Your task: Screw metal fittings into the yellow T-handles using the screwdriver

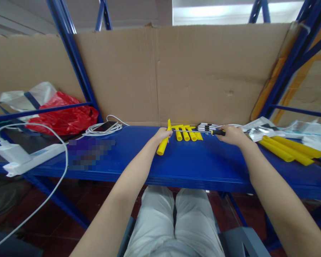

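White plastic shows first at the far left, a long power strip, then a crumpled red plastic bag and a coiled white cable. Over the blue metal tabletop, the left hand's grip pinches a yellow tubular plastic piece. Beside it lie similar yellow pieces in a row. The right hand's grip is curled around a black-handled screwdriver, its thin metal shaft aimed leftward at the held piece; contact is unclear. Long yellow tubes lie rightmost.
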